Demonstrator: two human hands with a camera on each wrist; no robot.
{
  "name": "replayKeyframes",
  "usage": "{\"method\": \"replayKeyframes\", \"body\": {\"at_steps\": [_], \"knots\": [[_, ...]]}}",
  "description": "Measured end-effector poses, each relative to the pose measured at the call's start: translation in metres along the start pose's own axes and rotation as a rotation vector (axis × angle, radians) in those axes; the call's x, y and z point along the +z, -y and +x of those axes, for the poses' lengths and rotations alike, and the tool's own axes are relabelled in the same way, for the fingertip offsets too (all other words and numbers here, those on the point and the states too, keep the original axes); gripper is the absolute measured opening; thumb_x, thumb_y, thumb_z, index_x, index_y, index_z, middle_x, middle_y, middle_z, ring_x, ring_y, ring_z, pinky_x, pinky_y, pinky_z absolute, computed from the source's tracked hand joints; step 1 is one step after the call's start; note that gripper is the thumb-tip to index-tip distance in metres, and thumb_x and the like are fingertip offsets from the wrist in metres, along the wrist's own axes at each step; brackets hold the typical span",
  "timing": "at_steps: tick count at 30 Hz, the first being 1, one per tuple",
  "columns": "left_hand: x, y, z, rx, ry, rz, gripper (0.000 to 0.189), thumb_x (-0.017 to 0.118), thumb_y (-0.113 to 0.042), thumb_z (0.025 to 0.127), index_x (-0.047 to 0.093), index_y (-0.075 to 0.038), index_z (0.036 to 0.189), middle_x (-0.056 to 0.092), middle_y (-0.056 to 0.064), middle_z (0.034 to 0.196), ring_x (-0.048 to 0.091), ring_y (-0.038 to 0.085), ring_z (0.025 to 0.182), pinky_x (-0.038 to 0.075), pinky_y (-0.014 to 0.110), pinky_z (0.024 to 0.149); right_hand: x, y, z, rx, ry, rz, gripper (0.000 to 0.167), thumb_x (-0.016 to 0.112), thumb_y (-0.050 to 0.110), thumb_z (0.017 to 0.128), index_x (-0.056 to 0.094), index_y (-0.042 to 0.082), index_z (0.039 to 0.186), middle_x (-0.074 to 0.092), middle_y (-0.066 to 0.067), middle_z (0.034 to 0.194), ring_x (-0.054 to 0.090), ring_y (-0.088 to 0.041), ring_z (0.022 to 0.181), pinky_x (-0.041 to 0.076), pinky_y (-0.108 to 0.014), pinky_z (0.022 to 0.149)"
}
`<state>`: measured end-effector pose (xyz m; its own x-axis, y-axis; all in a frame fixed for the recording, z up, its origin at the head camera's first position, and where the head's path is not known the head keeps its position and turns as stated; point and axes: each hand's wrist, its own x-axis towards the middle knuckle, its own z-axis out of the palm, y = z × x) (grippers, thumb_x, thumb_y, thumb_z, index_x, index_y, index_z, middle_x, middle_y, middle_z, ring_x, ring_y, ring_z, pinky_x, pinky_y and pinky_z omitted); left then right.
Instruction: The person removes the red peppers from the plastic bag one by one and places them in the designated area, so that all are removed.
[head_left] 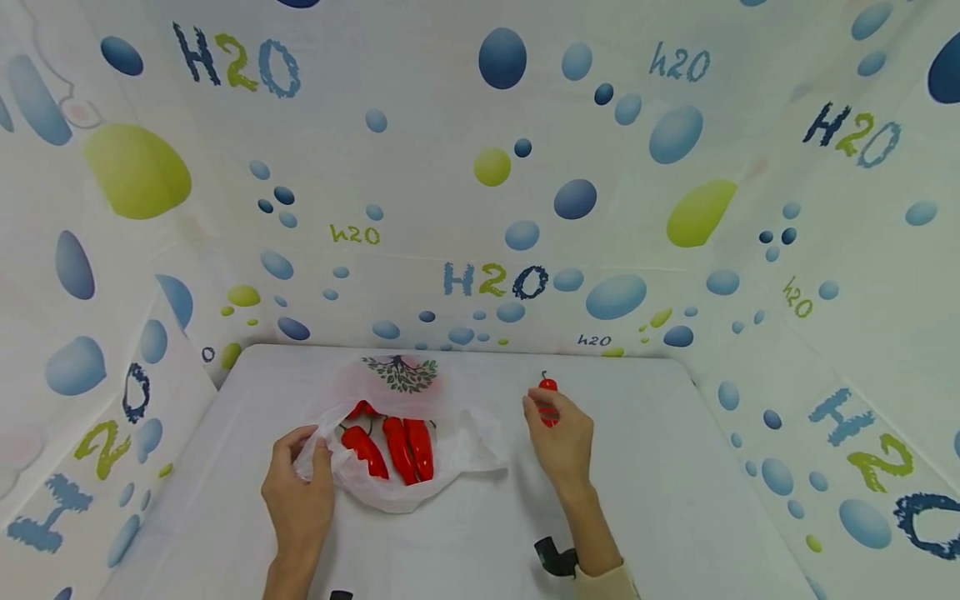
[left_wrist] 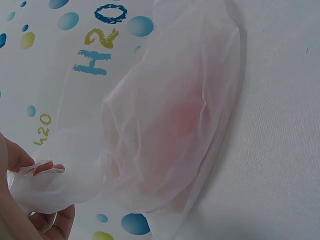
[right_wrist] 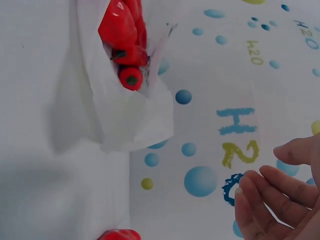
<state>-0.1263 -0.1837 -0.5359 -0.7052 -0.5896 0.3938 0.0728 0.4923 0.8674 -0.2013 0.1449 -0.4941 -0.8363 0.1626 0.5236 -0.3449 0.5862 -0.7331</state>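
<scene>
The left hand [head_left: 300, 487] grips the left edge of a thin, whitish, half-transparent plastic bag [head_left: 472, 442], with the thumb on one side and the fingers on the other. The bag lies on a white-covered table [head_left: 660, 500], and its mouth gapes, so that glossy red peppers can be seen inside. On its far part is printed a dark tree with green leaves [head_left: 401, 373].

In the bag, two long red peppers [head_left: 399, 450] lie side by side, almost parallel, with their long axes running away from the person. To their left, a slanting red pepper [head_left: 365, 452] has its axis going from far left to near right, its stem end at the far left. Behind it one more red pepper [head_left: 363, 408] is partly covered by the plastic; its direction I cannot tell.

The right hand [head_left: 561, 442] has loosely bent fingers and holds nothing. Just beyond it, to the right of the bag, a single red pepper [head_left: 549, 384] lies on the table, partly hidden by the fingers. Its long axis runs roughly away from the person, and its thin curved stem points to the table's far edge.
</scene>
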Motion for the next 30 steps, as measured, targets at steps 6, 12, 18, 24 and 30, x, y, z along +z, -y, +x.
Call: {"method": "replayKeyframes", "body": {"at_steps": [6,12,18,24,30], "knots": [[0.000,0.000,0.000,0.016,-0.007,-0.007,0.029,0.063,-0.013,0.103,0.063,-0.004,0.130,0.070,0.015,0.119,0.064,0.027,0.109,0.034,0.004,0.097,0.011,0.004,-0.007,-0.066,0.028,0.030,0.016,0.079,0.016,0.094,0.080,0.009,0.108,0.078,0.002,0.098,0.072,-0.012,0.083,0.061,-0.039,0.074],[0.000,-0.001,0.000,0.019,-0.003,-0.007,0.029,0.063,-0.015,0.103,0.063,-0.004,0.130,0.070,0.015,0.119,0.064,0.028,0.110,0.034,0.003,0.097,0.021,0.008,-0.017,-0.091,0.089,0.043,0.018,0.077,0.019,0.096,0.079,0.011,0.112,0.079,0.005,0.103,0.072,-0.011,0.087,0.061,-0.036,0.078],[0.001,0.000,0.000,0.014,-0.001,-0.007,0.029,0.062,-0.014,0.103,0.063,-0.003,0.130,0.070,0.016,0.116,0.065,0.029,0.109,0.033,0.004,0.096,0.026,0.014,-0.024,-0.027,0.153,0.096,0.019,0.079,0.023,0.095,0.079,0.014,0.112,0.078,0.011,0.104,0.070,-0.005,0.087,0.059,-0.029,0.079],[0.001,0.001,0.000,0.014,-0.004,-0.007,0.029,0.063,-0.014,0.103,0.063,-0.004,0.130,0.070,0.014,0.116,0.064,0.024,0.107,0.033,0.004,0.096,0.033,0.022,-0.033,0.014,0.208,0.109,0.016,0.078,0.025,0.096,0.079,0.022,0.111,0.077,0.015,0.103,0.069,-0.003,0.087,0.059,-0.028,0.080],[0.001,0.000,-0.001,0.010,-0.007,-0.008,0.029,0.063,-0.015,0.103,0.063,-0.004,0.130,0.070,0.015,0.118,0.064,0.028,0.110,0.033,0.004,0.097,0.044,0.027,-0.045,-0.006,0.274,0.112,0.015,0.078,0.024,0.096,0.079,0.022,0.111,0.077,0.015,0.103,0.068,-0.004,0.088,0.059,-0.027,0.080]]}}
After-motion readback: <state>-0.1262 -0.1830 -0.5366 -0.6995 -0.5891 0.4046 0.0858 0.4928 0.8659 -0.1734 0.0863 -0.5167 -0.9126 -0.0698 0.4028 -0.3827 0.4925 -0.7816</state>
